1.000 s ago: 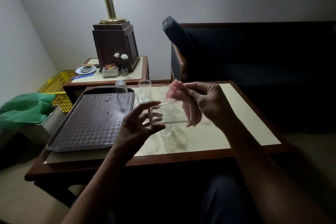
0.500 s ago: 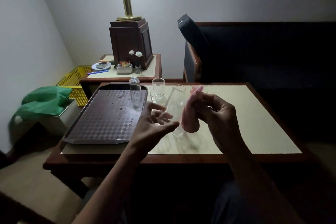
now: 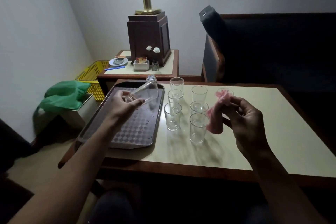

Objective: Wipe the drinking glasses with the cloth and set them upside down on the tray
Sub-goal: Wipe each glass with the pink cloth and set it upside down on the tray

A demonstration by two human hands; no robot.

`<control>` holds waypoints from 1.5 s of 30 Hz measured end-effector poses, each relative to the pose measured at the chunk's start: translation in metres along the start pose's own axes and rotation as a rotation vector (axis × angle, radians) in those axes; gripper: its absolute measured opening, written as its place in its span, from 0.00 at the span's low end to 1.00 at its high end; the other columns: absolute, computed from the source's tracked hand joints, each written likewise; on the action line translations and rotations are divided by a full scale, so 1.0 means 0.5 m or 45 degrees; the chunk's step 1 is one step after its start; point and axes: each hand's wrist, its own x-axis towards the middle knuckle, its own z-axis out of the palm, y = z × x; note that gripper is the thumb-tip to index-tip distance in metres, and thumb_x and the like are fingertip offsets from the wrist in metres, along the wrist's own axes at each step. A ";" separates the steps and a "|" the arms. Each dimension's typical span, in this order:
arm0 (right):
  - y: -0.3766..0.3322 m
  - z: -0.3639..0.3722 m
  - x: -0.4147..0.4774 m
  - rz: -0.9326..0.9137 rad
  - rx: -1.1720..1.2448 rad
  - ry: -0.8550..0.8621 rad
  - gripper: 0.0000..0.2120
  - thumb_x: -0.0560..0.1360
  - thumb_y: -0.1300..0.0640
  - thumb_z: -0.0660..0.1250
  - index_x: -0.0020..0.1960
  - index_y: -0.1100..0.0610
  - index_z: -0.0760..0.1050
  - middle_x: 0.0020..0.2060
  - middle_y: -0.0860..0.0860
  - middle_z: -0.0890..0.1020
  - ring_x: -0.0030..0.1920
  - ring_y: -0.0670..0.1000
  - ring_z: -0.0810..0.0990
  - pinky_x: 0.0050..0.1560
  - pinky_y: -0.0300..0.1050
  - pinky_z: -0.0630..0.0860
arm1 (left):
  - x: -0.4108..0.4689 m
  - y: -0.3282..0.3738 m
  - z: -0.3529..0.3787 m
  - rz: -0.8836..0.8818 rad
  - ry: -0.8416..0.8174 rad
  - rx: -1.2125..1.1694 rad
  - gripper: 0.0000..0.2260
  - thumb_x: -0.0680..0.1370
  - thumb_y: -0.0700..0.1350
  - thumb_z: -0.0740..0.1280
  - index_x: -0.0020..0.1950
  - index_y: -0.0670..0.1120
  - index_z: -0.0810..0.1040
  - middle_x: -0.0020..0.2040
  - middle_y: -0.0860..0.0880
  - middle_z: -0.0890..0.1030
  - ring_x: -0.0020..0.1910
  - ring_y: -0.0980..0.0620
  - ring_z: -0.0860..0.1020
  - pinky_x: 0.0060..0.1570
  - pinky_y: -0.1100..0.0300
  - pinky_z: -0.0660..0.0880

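My left hand (image 3: pixel 125 102) grips a clear drinking glass (image 3: pixel 145 92) by its base, tilted on its side above the dark checkered tray (image 3: pixel 127 132). One glass (image 3: pixel 151 80) stands upside down at the tray's far edge, partly behind the held one. My right hand (image 3: pixel 245 116) pinches a pink cloth (image 3: pixel 217 114) that hangs beside the upright glasses. Several upright glasses (image 3: pixel 172 116) stand in rows on the cream table top (image 3: pixel 254 132) right of the tray; another glass (image 3: pixel 225 92) sits behind the cloth.
Behind stands a side table (image 3: pixel 171 67) with a wooden lamp base (image 3: pixel 149 36), a dish, a holder and a small bottle. A yellow crate (image 3: pixel 94 76) and green bag (image 3: pixel 63 94) lie at the left. A dark sofa (image 3: pixel 272 51) borders the table's far right.
My left hand has carried the glass leftward away from the cloth to above the tray. My right hand with the cloth has moved right and apart from it.
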 end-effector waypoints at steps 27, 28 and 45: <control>0.061 0.022 0.108 0.150 0.056 -0.055 0.18 0.75 0.52 0.73 0.63 0.57 0.82 0.54 0.55 0.88 0.54 0.59 0.88 0.58 0.63 0.83 | 0.371 -0.011 0.126 0.101 -0.184 0.958 0.39 0.69 0.69 0.74 0.71 0.48 0.69 0.66 0.42 0.75 0.63 0.42 0.76 0.59 0.46 0.76; 0.061 0.023 0.110 0.158 0.062 -0.048 0.18 0.75 0.53 0.73 0.62 0.57 0.82 0.54 0.55 0.88 0.53 0.59 0.88 0.58 0.63 0.83 | 0.386 -0.005 0.143 0.113 -0.160 0.924 0.39 0.70 0.65 0.76 0.74 0.49 0.67 0.68 0.41 0.73 0.65 0.41 0.75 0.62 0.45 0.76; 0.030 0.047 0.134 0.112 0.158 -0.017 0.21 0.73 0.52 0.73 0.64 0.57 0.79 0.55 0.55 0.88 0.54 0.61 0.88 0.55 0.61 0.84 | 0.338 0.136 0.094 0.173 0.064 0.045 0.22 0.74 0.58 0.77 0.60 0.47 0.76 0.53 0.46 0.83 0.49 0.50 0.81 0.47 0.55 0.78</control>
